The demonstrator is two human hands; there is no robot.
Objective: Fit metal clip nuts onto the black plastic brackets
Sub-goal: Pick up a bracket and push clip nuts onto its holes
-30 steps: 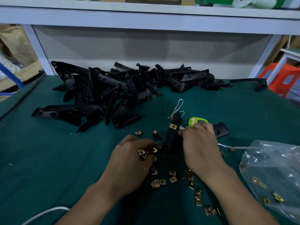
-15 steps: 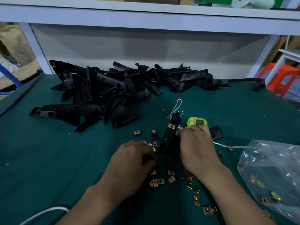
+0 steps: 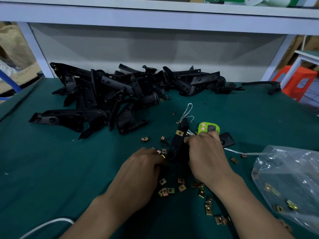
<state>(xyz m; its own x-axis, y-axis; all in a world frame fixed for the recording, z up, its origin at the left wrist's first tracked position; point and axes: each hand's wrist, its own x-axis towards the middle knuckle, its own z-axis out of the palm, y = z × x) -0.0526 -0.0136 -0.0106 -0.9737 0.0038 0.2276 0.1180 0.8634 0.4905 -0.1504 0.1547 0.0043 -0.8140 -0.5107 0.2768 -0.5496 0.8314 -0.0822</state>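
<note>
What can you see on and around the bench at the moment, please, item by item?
cloth: one, dark green, under everything
bracket pile: many, black, back of the cloth
held bracket: one, black, centre
fitted nut: one, brass, on the held bracket's far part
loose nuts: many, brass, scattered around the centre
bag: one, clear, right edge, a few nuts inside
counter: one, lime green, right of the fitted nut
shelf: one, white, overhead at the back
stool: one, orange, far right
cord: one, white, bottom left
left hand: one, fingers curled at the held bracket's near end, grasp hidden
right hand: one, grips the held bracket's side
</note>
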